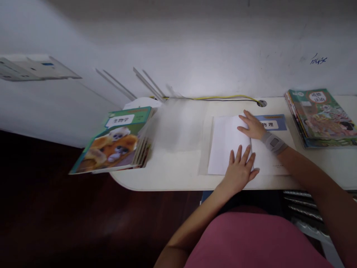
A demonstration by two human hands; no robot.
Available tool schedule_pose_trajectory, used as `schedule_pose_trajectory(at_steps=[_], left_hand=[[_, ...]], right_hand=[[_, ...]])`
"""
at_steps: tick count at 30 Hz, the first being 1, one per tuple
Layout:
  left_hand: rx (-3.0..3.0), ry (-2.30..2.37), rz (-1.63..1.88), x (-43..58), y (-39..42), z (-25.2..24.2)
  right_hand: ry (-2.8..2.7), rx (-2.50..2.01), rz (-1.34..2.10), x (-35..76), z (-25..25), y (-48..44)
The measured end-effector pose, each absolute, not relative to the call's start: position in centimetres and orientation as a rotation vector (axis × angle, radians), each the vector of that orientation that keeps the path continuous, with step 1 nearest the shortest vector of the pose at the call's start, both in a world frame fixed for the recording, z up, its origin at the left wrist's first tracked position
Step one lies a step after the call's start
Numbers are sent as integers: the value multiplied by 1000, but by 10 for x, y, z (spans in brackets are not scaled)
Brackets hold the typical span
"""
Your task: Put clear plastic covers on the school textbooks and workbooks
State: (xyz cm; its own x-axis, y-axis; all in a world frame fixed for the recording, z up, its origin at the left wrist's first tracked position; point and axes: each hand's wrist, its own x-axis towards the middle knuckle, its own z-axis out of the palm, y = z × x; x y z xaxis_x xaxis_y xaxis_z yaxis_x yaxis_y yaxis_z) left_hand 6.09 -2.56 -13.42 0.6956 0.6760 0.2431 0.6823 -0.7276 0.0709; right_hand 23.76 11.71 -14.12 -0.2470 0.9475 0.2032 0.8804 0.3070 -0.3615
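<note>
An open book (pixel 267 149) lies on the white desk, with a blank white page on its left and a title page with a blue band on its right. Transparent film shows under and around its left edge. My left hand (pixel 241 167) rests with spread fingers on the lower part of the page near the fold. Higher up, my right hand (pixel 251 125), with a grey band on the wrist, lies spread across the fold by the blue band. Neither hand grips anything.
On the left end of the desk (pixel 173 175) stands a stack of books (pixel 114 143) with monkeys on the cover, overhanging the edge. Another book stack (pixel 323 117) is at the right. A yellow cable (pixel 223 97) runs along the wall to a round hole.
</note>
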Motion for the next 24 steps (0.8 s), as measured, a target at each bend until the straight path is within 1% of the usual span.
schedule_pose_trajectory(at_steps=[11,16,24], left_hand=[[-2841,-1154,-386,62,-32,-140],[-2863,-1087,-369,67,-38,-144],[-2863,-1052,-372,65,-34,-137]], right_hand=[[-2383,-1609,239,235,-133,112],[-2415,-1589,253,236,-131,112],[-2402,-1586,263,237,-135,114]])
